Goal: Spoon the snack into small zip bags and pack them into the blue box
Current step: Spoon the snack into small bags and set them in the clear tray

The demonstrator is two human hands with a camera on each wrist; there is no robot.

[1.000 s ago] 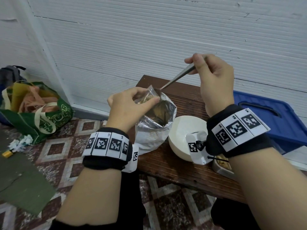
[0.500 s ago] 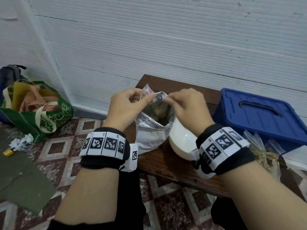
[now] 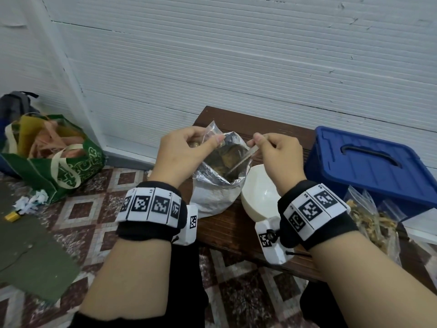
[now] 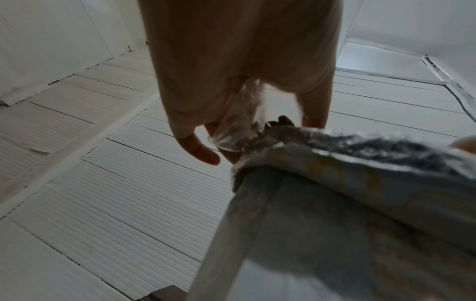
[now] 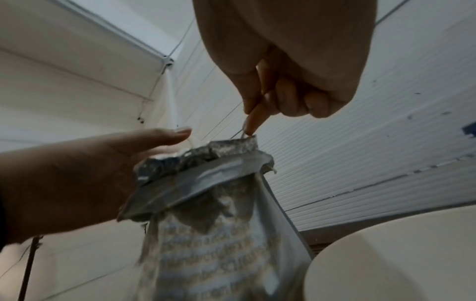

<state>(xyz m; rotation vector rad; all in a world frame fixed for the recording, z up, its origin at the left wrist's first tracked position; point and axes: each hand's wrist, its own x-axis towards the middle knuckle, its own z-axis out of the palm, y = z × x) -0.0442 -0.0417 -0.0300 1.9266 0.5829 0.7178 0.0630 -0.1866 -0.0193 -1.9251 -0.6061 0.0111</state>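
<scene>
Mid-scoop, by the look of it: left hand [image 3: 182, 153] pinching a small clear zip bag [image 3: 212, 131] at the rim of the foil snack pouch [image 3: 220, 183], right hand [image 3: 276, 157] curled round a spoon [image 3: 243, 159] dipped into the pouch. Next, probably lifting a level spoonful into the little bag's mouth. Further right, filled bags [image 3: 369, 216] lying before the lidded blue box [image 3: 369, 166].
</scene>
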